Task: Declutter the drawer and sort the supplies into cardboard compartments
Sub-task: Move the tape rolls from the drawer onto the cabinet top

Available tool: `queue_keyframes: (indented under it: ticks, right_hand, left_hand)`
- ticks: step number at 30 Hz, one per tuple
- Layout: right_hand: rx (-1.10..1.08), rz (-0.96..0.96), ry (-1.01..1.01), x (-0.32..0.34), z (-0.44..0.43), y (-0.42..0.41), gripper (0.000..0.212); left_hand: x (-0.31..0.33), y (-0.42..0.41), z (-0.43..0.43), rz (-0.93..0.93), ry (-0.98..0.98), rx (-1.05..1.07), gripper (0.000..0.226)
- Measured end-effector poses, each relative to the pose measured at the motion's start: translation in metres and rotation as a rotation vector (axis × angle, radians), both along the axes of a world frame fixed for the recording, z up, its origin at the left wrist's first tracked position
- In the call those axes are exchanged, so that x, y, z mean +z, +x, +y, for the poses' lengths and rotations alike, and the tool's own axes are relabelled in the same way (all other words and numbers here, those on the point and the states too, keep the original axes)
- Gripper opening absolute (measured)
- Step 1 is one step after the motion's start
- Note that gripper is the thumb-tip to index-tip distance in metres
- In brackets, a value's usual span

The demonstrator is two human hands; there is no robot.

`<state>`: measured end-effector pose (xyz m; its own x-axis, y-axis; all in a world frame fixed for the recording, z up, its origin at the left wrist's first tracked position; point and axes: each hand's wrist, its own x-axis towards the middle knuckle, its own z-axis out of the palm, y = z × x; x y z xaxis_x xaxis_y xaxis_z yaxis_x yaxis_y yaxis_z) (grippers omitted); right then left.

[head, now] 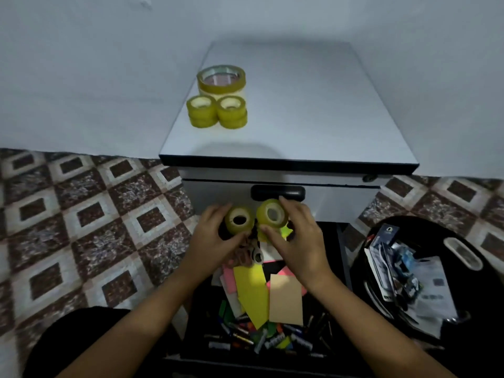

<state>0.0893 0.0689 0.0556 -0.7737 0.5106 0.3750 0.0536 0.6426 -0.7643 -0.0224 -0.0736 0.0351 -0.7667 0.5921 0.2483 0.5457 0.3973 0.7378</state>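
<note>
The open dark drawer [331, 241] below me is full of coloured paper sheets [252, 293], batteries and pens [261, 336]. My left hand [211, 236] grips a small yellow tape roll [239, 220] above the drawer's far end. My right hand [296, 236] grips a second yellow tape roll [272, 214] beside it. Both rolls are tilted with their holes facing me. On the white cabinet top [313, 110] stand a large tape roll [221, 79] and two stacks of small yellow rolls [216, 111].
A black bin [381, 268] with packaging and papers stands to the right of the drawer. The closed upper drawer has a black handle [276, 192]. Patterned floor tiles [81, 219] lie to the left, and a white wall is behind the cabinet.
</note>
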Motion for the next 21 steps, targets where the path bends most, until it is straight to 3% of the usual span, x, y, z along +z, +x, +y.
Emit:
queue_keyframes:
  ticks: [6,9,13,21]
  right_hand:
    - [0.007,0.16,0.107,0.073,0.006,-0.044,0.056]
    - [0.007,0.156,0.04,0.107,0.01,-0.074,0.058]
    - [0.017,0.125,0.073,0.134,0.016,-0.112,0.059]
    - [0.015,-0.028,0.169,0.133,0.028,-0.16,0.064]
  left_hand:
    - [0.077,-0.029,-0.01,0.245,0.124,0.1,0.062]
    - [0.112,-0.054,-0.007,0.309,0.185,0.193,0.059]
    - [0.146,-0.087,0.009,0.189,0.207,0.293,0.064]
    - [0.149,-0.124,0.042,0.15,0.034,0.27,0.07]
